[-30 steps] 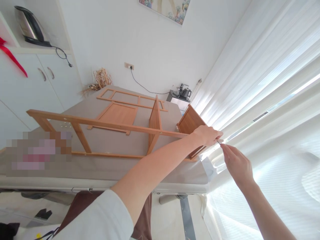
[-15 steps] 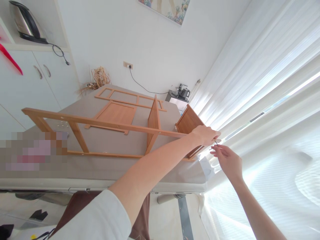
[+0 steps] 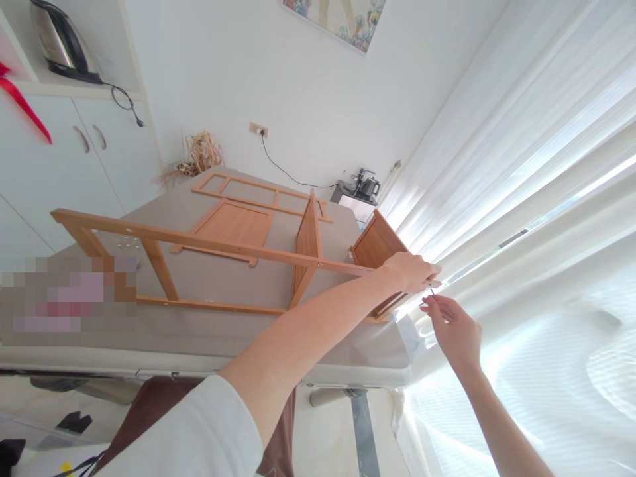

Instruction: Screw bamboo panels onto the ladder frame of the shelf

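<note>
A wooden ladder-like frame (image 3: 238,250) stands on its long side on the table, with two shelf panels fixed between its rails: a middle panel (image 3: 307,235) and an end panel (image 3: 376,240). My left hand (image 3: 410,271) is closed around the frame's right end, my forearm reaching across in front. Just below that end, my right hand (image 3: 457,331) pinches a thin metal hex key (image 3: 432,292). The key's tip is close to the rail end; whether it sits in a screw I cannot tell.
Behind the frame, a loose wooden panel (image 3: 233,228) and a second ladder frame (image 3: 258,195) lie on the table (image 3: 342,341). Small hardware (image 3: 128,244) lies at the left. White curtains (image 3: 521,165) hang close on the right. A kettle (image 3: 64,43) stands on the left cabinet.
My right hand has dropped slightly with the hex key, its fingers shifting a little. My left hand keeps its hold on the frame end. The whole view has moved slightly.
</note>
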Available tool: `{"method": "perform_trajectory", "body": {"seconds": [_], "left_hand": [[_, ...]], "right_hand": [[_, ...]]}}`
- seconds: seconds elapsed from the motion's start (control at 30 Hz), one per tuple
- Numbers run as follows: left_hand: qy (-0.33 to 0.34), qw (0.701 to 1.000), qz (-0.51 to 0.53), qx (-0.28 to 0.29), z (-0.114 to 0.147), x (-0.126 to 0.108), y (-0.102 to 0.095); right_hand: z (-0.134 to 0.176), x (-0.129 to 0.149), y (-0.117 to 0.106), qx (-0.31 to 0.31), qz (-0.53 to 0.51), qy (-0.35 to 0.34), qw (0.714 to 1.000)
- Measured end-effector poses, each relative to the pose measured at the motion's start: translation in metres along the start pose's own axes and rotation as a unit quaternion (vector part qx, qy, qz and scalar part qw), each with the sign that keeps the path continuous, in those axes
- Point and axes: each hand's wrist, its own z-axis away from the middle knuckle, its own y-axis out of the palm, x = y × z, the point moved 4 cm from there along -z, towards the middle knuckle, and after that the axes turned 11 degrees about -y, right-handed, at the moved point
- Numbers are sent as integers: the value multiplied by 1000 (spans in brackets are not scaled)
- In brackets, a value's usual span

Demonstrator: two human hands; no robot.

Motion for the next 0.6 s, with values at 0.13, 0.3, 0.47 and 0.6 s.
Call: {"method": "perform_trajectory", "body": {"seconds": [0.13, 0.3, 0.47, 0.6], "left_hand": [[-1, 1000, -8, -2, 0, -1, -1], [0, 1000, -9, -3, -1, 0, 0], [0, 1000, -6, 0, -3, 1, 3], [-1, 1000, -7, 0, -3, 1, 2]], "right_hand": [[-1, -3, -6, -16, 63, -62, 996], [-6, -5, -7, -14, 84, -84, 993], [-8, -6, -6, -16, 103, -120, 987], [-9, -5, -9, -24, 160, -178, 971]]}}
